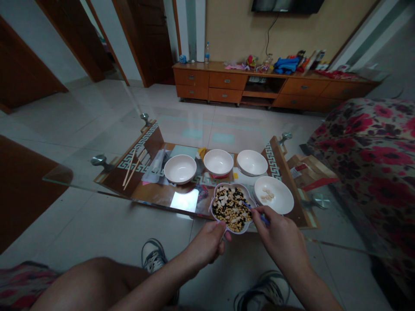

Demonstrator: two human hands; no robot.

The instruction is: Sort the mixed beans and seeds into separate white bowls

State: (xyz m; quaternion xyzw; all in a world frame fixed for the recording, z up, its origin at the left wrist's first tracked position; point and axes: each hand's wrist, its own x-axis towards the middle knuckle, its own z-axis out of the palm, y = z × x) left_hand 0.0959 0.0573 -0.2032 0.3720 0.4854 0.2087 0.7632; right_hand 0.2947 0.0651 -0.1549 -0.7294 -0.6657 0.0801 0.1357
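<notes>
Glass tabletop (81, 172), left hand (207, 244) gripping mixed-bean dish (231, 208), right hand (279, 235) pinching blue utensil (259, 214)

Seated at a glass table (74, 172), the person grips a scalloped white dish (249, 195) of mixed beans (228, 207) by its rim with the left hand (207, 244), while the right hand (279, 235) pinches a small blue tool (264, 219) over the heap. Just beside the dish sits a white bowl (287, 199) holding pale seeds (266, 195), with three more white bowls (218, 162) beyond.
</notes>
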